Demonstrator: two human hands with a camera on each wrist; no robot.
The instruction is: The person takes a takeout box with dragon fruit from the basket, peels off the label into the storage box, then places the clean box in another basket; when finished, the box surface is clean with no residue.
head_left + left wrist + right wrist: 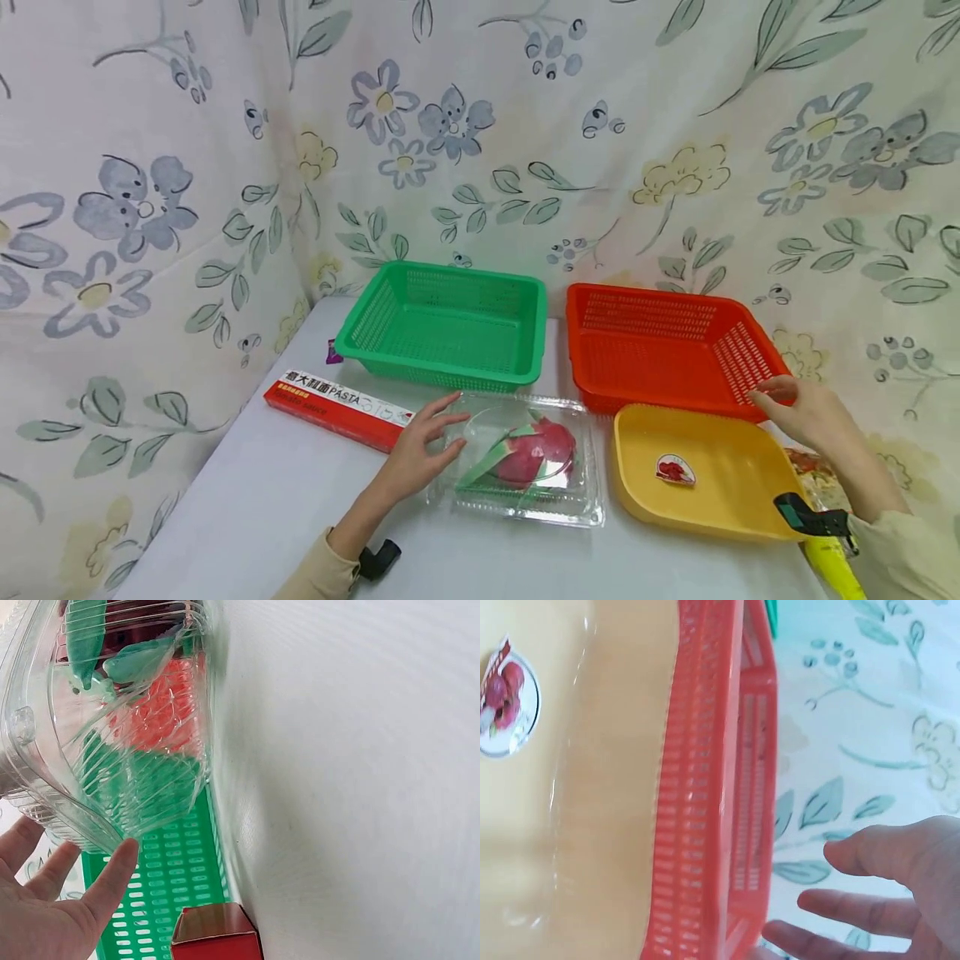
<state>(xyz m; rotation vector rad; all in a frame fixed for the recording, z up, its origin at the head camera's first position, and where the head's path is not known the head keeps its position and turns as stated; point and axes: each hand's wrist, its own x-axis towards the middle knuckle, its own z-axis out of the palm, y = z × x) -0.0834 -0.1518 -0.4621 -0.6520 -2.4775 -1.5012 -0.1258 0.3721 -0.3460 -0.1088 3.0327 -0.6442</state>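
A clear plastic clamshell box [525,508] lies on the table, with a red and green dragon fruit [536,454] inside it. At the box's left side is my left hand [423,454], its fingers spread. The left wrist view puts the fingertips of this left hand [64,900] at the clear box's [90,757] rim; contact is hard to tell. My right hand [806,412] hovers by the red basket's [645,354] front right corner, beyond the yellow tub [720,475]. In the right wrist view this right hand [889,892] holds nothing, its fingers parted.
Behind the box stands a green basket [450,333]. A red pasta box [337,408] lies to the left, near a small purple packet [333,352]. One round fruit sticker [676,470] is in the yellow tub. Packages, including a yellow one [832,567], lie at the right edge.
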